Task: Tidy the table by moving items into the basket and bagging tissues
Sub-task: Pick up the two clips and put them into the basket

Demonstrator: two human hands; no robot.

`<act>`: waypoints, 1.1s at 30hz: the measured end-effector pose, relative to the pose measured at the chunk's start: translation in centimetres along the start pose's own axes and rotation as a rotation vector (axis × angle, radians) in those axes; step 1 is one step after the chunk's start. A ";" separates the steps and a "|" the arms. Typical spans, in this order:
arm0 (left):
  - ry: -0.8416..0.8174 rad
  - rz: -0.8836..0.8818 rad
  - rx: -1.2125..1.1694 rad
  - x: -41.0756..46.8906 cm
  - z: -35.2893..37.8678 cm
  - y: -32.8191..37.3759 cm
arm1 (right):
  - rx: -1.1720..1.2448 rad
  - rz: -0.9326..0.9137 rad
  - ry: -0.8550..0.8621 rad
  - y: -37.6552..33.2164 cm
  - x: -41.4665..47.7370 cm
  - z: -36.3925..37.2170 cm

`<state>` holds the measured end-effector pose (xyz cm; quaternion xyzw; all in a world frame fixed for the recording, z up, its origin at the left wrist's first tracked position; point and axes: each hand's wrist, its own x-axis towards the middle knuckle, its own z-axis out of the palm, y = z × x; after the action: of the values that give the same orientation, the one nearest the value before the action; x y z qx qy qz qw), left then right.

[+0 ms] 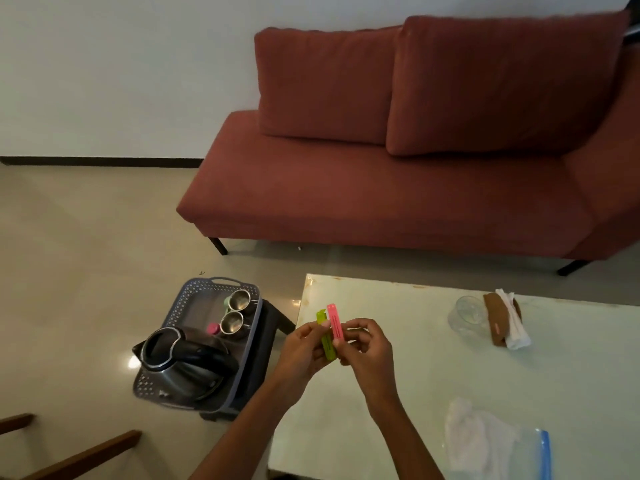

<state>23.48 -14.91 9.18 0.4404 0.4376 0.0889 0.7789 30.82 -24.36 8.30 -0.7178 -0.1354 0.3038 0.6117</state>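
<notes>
Your left hand (301,351): fingers curled, pinching the green bag clip (327,345) near its middle. Your right hand (367,351): fingers curled, thumb and fingertips pinching the pink bag clip (335,323). The clips stand roughly upright, side by side and touching, pink one higher. Both are held over the left edge of the pale table (398,393).

Left of the table: grey perforated basket (194,292) on a dark stool (266,327). Inside it are a steel kettle (183,365) at the near end, two steel cups (240,299) at the far right and a small pink-capped item (212,329) beside the nearer cup.

On the table, far right: a clear glass (465,317) just beside a brown pouch (495,320) with white tissues (514,327) sticking out. Near right corner: a blue-edged zip bag (533,455) lies flat with crumpled white tissue (478,434) at its mouth; I cannot tell how far inside. Beyond the table is a red sofa (381,195).
</notes>
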 end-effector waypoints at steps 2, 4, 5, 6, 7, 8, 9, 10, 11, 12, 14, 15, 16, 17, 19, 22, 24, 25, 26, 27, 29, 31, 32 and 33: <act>0.036 0.039 0.009 -2.0 0.0 0.7 | -0.004 -0.020 -0.027 -1.2 -1.6 0.4; 0.052 0.067 -0.016 -3.9 -0.6 1.1 | -0.037 -0.049 -0.054 -2.2 -3.1 0.8; 0.053 0.080 -0.028 -4.7 -0.9 1.3 | -0.054 -0.063 -0.070 -2.5 -3.6 1.0; 0.055 0.088 -0.034 -5.2 -1.1 1.4 | -0.068 -0.073 -0.087 -2.6 -4.0 1.2; 0.061 0.099 -0.039 -5.7 -1.5 1.5 | -0.084 -0.085 -0.107 -2.8 -4.4 1.5; 0.067 0.106 -0.046 -6.2 -2.1 1.5 | -0.102 -0.095 -0.126 -3.0 -4.7 2.0; 0.069 0.107 -0.053 -6.5 -2.7 1.5 | -0.113 -0.101 -0.139 -3.2 -5.1 2.5; 0.068 0.103 -0.064 -6.7 -3.3 1.6 | -0.117 -0.105 -0.149 -3.2 -5.4 3.1; 0.070 0.097 -0.080 -6.8 -4.0 1.6 | -0.118 -0.108 -0.156 -3.3 -5.6 3.7; 0.072 0.094 -0.098 -6.9 -4.7 1.7 | -0.119 -0.106 -0.160 -3.4 -5.7 4.4; 0.075 0.088 -0.126 -6.8 -6.2 2.1 | -0.105 -0.083 -0.170 -3.5 -5.9 6.0; 0.075 0.084 -0.138 -6.6 -7.0 2.3 | -0.092 -0.061 -0.183 -3.5 -5.9 7.0; 0.069 0.083 -0.160 -6.4 -7.9 2.6 | -0.076 -0.034 -0.204 -3.5 -5.9 7.9; 0.064 0.082 -0.186 -6.0 -9.0 2.9 | -0.055 0.001 -0.227 -3.5 -5.9 9.1; 0.072 0.072 -0.235 -5.0 -11.5 3.7 | 0.000 0.069 -0.248 -3.7 -5.7 11.9; 0.081 0.056 -0.246 -3.4 -16.2 5.7 | 0.096 0.139 -0.195 -4.1 -4.9 17.1; 0.061 0.046 -0.210 -2.1 -19.7 7.2 | 0.145 0.161 -0.184 -4.7 -4.1 20.7; 0.046 0.041 -0.196 -1.5 -21.5 8.0 | 0.168 0.170 -0.186 -5.1 -3.6 22.4; 0.028 0.033 -0.184 -0.9 -23.2 8.9 | 0.188 0.182 -0.189 -5.6 -3.0 23.8; 0.009 0.025 -0.154 -0.3 -25.0 9.8 | 0.191 0.198 -0.197 -6.1 -2.5 25.2; -0.037 0.004 -0.065 0.4 -28.4 11.3 | 0.143 0.231 -0.225 -6.8 -1.7 27.4; -0.086 -0.026 -0.008 0.8 -31.3 12.6 | 0.088 0.253 -0.259 -7.3 -1.1 29.3; -0.101 -0.040 0.009 0.9 -32.6 13.1 | 0.066 0.258 -0.276 -7.4 -0.9 30.1; -0.107 -0.047 0.024 1.1 -33.7 13.6 | 0.045 0.259 -0.292 -7.5 -0.6 30.8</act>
<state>1.90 14.24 11.21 0.4434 0.4064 0.0416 0.7978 13.12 1.41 13.63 -0.6638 -0.1224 0.4837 0.5571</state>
